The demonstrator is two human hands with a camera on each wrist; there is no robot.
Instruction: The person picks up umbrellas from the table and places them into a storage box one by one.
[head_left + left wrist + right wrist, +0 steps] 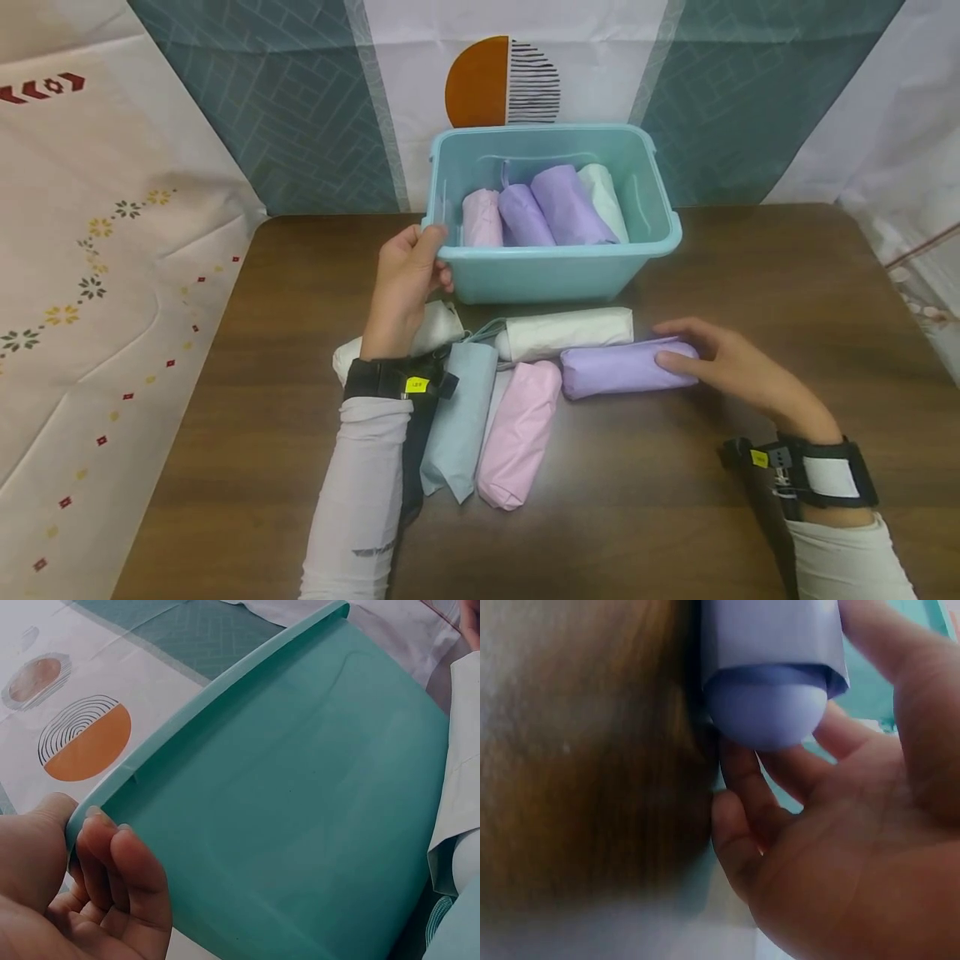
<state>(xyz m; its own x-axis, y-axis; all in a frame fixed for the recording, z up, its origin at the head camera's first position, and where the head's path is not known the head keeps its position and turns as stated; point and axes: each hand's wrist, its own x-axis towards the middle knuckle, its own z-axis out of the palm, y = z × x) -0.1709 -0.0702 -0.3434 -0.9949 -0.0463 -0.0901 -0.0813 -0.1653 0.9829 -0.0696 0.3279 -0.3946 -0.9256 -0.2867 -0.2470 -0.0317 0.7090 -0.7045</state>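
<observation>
My left hand (405, 279) grips the front left corner of a light teal plastic bin (555, 275), thumb over the rim and fingers curled under it. In the left wrist view, the hand (112, 877) holds the rim beside the bin's outer wall (277, 787). My right hand (720, 362) is around the right end of a purple folded umbrella (622, 368) lying on the table. The right wrist view shows the umbrella's rounded end (769, 712) sticking out of its sleeve, between the thumb and fingers of the hand (840, 840).
Inside the bin lie a pink umbrella (482, 218), two purple ones and a pale green one (602, 196). On the table are a white umbrella (566, 332), a blue-grey one (459, 417), a pink one (519, 433) and a whitish one (438, 327) partly behind my left wrist.
</observation>
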